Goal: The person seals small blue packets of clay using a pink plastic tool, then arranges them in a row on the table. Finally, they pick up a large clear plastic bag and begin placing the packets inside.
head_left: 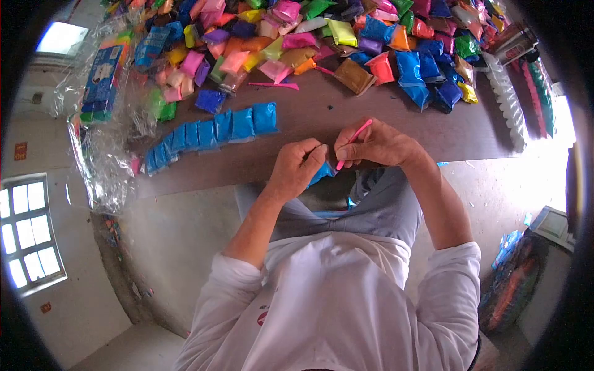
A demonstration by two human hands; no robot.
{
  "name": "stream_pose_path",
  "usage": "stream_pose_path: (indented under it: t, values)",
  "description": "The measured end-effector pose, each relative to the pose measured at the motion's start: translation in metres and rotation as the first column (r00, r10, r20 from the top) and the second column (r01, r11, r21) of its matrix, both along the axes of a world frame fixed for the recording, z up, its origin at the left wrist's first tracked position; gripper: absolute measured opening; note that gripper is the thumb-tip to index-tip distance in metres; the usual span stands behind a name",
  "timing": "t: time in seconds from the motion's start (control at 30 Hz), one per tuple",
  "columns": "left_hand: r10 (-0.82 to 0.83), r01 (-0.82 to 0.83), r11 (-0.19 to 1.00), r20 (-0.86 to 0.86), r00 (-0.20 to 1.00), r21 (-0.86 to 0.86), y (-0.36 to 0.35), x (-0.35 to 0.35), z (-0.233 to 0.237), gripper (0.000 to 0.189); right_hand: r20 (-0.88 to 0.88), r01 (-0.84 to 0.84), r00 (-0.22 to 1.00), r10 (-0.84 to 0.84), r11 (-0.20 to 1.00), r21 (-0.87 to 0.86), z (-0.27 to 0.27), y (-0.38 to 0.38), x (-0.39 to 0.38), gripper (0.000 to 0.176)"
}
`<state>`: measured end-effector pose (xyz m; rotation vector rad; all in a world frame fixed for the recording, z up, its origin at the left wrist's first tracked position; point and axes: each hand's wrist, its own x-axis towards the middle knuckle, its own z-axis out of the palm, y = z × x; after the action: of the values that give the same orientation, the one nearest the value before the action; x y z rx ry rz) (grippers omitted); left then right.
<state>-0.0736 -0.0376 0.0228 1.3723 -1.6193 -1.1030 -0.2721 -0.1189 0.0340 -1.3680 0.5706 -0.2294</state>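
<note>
At the table's near edge, my left hand (pixel 298 167) is closed, with thumb and fingers pinching a small blue packet (pixel 322 175) that hangs partly below the hand. My right hand (pixel 380 145) grips a thin pink plastic stick (pixel 361 130), its lower end close beside the blue packet. Fingers cover part of both things. To the left of my hands lies a curved row of blue packets (pixel 207 133), laid edge to edge on the dark table (pixel 309 120).
A large heap of coloured packets (pixel 297 40) spreads over the far side. Clear plastic wrapping (pixel 105 167) and a printed pack (pixel 102 80) lie at left. A bottle (pixel 512 43) and clear plastic trays (pixel 507 102) are at right. Another pink stick (pixel 275 85) lies before the heap.
</note>
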Motion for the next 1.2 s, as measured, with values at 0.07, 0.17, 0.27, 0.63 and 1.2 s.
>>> stream_pose_path:
  t: [0.07, 0.17, 0.27, 0.63, 1.2]
  values:
    - [-0.007, 0.007, 1.0, 0.022, 1.0, 0.014, 0.0, 0.0, 0.001, 0.031, 0.022, 0.016, 1.0, -0.017, 0.999, 0.036, 0.001, 0.0, -0.001, 0.025]
    - [0.029, -0.029, 0.999, -0.006, 1.0, 0.042, 0.001, 0.001, -0.002, 0.031, 0.049, 0.015, 0.999, -0.019, 0.997, 0.075, -0.002, -0.002, -0.005, 0.023]
    - [0.03, -0.025, 0.998, -0.101, 0.994, 0.058, 0.0, 0.0, -0.005, 0.03, 0.111, 0.038, 0.993, -0.048, 0.995, 0.092, -0.01, -0.002, -0.008, 0.021]
    - [0.046, -0.043, 0.998, -0.073, 0.996, 0.055, 0.002, 0.0, 0.001, 0.029, 0.126, 0.174, 0.976, -0.175, 0.985, 0.024, -0.012, 0.008, 0.001, 0.023]
    - [0.009, -0.009, 1.0, -0.003, 1.0, 0.003, 0.002, 0.001, -0.004, 0.03, -0.019, 0.028, 0.999, -0.031, 0.99, -0.138, -0.004, 0.008, 0.004, 0.024]
